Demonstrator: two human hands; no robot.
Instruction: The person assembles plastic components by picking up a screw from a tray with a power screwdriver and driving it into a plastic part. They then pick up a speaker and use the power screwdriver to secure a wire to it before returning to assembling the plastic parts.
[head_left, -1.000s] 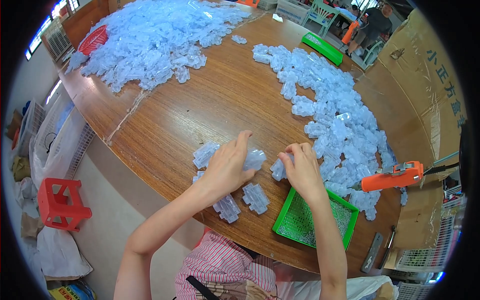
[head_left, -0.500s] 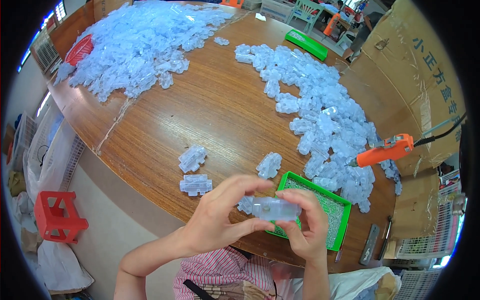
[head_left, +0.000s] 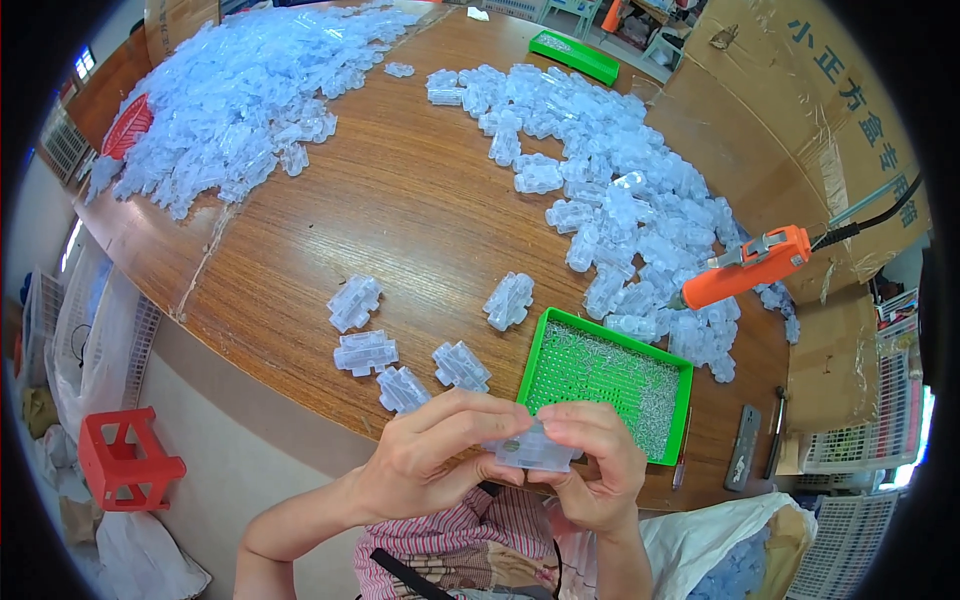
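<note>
Workshop setting, seen from above; cardboard sheet (head_left: 800, 130) stands along the far right edge.

1. Table (head_left: 400, 210): large, round, wood-grain top, carries nearly everything listed.
2. Left heap of clear plastic parts (head_left: 240, 90): broad pile at the far left of the table, partly over a red basket (head_left: 128, 125).
3. Right heap of clear plastic parts (head_left: 610, 200): long band running from the far centre down to the right edge.
4. Green tray (head_left: 535, 365): square, gridded, holding small pale pieces; lies at the near edge, just beyond the hands.
5. Orange power tool (head_left: 745, 268): hangs on a dark cable above the right heap.
6. Red stool (head_left: 125, 465): on the floor, left of the table.
7. Green flat box (head_left: 573, 55): far side of the table.
8. Loose clear parts (head_left: 365, 352): five single pieces lying apart on bare wood, near the front edge.
9. Left hand (head_left: 430, 455): fingers curled narrow, thumb and fingertips pinched on the left end of the clear plastic part (head_left: 530, 453).
10. Right hand (head_left: 595, 465): fingers bent over, gripping the right end of the same part.
11. Clear plastic part: held between both hands, off the table, above the person's lap, just in front of the green tray.
</note>
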